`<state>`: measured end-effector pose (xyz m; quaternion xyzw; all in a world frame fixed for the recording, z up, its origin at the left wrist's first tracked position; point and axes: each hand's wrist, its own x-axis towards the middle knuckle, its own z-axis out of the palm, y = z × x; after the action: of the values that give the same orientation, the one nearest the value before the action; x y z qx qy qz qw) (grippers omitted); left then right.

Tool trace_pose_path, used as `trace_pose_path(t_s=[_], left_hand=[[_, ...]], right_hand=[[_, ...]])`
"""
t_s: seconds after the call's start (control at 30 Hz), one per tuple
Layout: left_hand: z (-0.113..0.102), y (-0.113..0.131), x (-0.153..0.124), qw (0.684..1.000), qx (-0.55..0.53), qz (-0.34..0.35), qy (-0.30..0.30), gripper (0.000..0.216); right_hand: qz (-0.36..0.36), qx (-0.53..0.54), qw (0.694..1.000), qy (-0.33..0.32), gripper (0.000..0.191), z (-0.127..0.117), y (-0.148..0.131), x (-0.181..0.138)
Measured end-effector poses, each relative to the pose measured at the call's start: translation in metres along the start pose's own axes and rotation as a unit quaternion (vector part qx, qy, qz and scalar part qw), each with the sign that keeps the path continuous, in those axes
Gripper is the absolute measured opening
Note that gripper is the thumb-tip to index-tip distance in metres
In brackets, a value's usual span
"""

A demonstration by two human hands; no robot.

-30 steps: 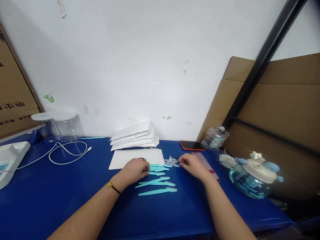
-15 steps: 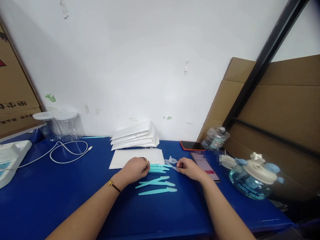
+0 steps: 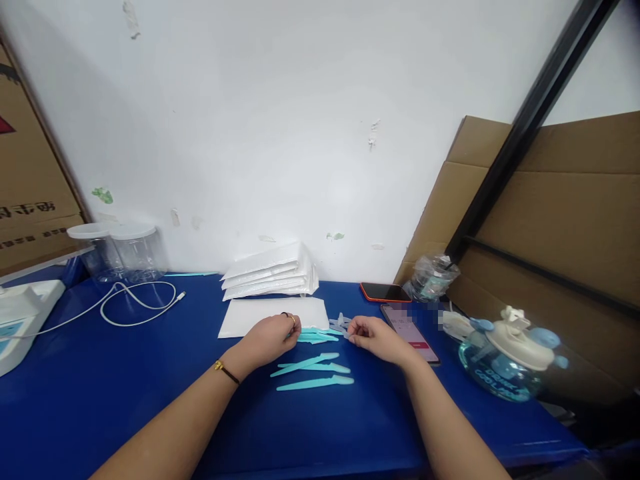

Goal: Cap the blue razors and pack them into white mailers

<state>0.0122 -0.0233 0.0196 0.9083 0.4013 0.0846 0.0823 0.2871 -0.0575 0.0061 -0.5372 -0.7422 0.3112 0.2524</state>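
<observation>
Several slim teal plastic sticks (image 3: 314, 382) lie on the blue table (image 3: 125, 373) in front of me. My left hand (image 3: 270, 337), fingers curled, grips the ends of a bunch of teal sticks (image 3: 315, 337) just below a flat white pouch (image 3: 273, 315). My right hand (image 3: 373, 335) is closed in a pinch at the small pale clear caps (image 3: 341, 323) next to the bunch's other end. What the pinch holds is too small to name.
A stack of white pouches (image 3: 273, 275) stands against the wall. Two phones (image 3: 385, 291) lie at the right, beside a blue-topped water jug (image 3: 505, 357) and a crumpled clear bag (image 3: 430, 273). Clear jars (image 3: 133, 252), a white cable (image 3: 135, 303) and a white device (image 3: 20, 320) sit at the left.
My right hand has moved left toward the bunch of sticks and the caps. My left hand has stayed closed on the bunch, shifting slightly up.
</observation>
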Motion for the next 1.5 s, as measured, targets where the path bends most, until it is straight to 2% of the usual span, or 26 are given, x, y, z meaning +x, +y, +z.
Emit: trace_pose_path(t_s=[0.13,0.33,0.5,0.7,0.77,0.9,0.97,1.03,1.13,1.3,1.4,1.5], left_hand=[[0.002,-0.002,0.001,1.000,0.008,0.001,0.016,0.016],[0.002,-0.001,0.001,1.000,-0.001,0.003,0.014,0.014],[0.005,0.005,0.001,0.998,-0.041,0.036,0.013,0.015],[0.011,0.008,0.001,0.996,-0.067,0.065,-0.016,0.019],[0.011,0.004,0.001,0.997,-0.045,0.061,-0.008,0.018],[0.011,-0.008,0.003,0.998,0.021,0.049,0.021,0.018],[0.011,-0.012,0.004,0.998,0.036,0.048,0.019,0.017],[0.011,-0.014,0.004,0.998,0.037,0.045,0.016,0.016],[0.011,-0.015,0.004,0.999,0.019,0.044,0.011,0.017],[0.010,-0.016,0.004,1.000,-0.003,0.023,-0.004,0.012],[0.010,-0.016,0.004,1.000,-0.009,0.017,-0.006,0.010],[0.011,-0.014,0.004,0.999,0.021,0.024,0.003,0.016]], right_hand=[[-0.014,0.037,0.999,-0.018,0.009,0.004,-0.008,0.000],[-0.030,0.026,0.999,-0.022,0.016,0.008,-0.016,0.001],[-0.042,0.038,0.998,-0.028,0.017,0.015,-0.022,0.001],[-0.038,0.036,0.994,-0.095,0.016,0.013,-0.016,-0.001],[-0.040,-0.003,0.997,-0.058,0.016,0.008,-0.009,0.000],[-0.070,-0.112,0.986,0.102,0.022,0.003,0.005,0.009],[-0.099,-0.159,0.975,0.120,0.032,0.005,0.010,0.016],[-0.119,-0.205,0.965,0.111,0.035,0.009,0.013,0.023],[-0.113,-0.245,0.958,0.099,0.027,0.014,0.015,0.029],[-0.108,-0.207,0.966,0.112,0.020,0.013,0.012,0.027],[-0.105,-0.111,0.979,0.133,0.020,0.013,0.009,0.023],[-0.084,-0.010,0.986,0.141,0.021,0.013,0.007,0.020]])
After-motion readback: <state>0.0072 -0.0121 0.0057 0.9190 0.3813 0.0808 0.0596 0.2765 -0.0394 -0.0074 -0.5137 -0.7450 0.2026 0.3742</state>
